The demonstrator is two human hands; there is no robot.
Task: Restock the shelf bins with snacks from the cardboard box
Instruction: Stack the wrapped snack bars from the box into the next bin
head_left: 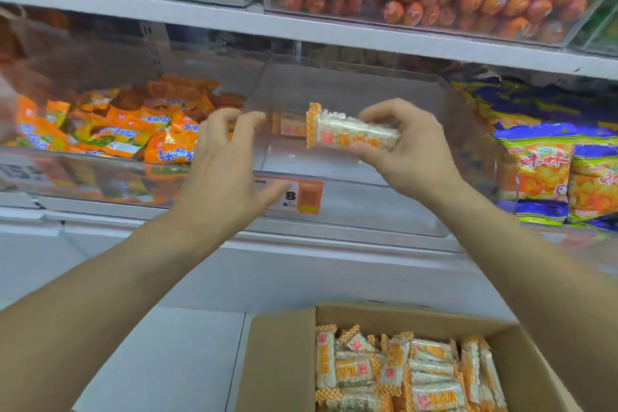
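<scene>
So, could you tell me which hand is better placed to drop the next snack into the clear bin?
The right hand: it already grips a snack pack over the clear bin. The left hand holds nothing.

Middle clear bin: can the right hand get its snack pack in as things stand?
Probably yes. The right hand holds the snack pack right at the clear bin, whose open top looks unobstructed; it holds little. The left hand hovers beside, not blocking.
</scene>
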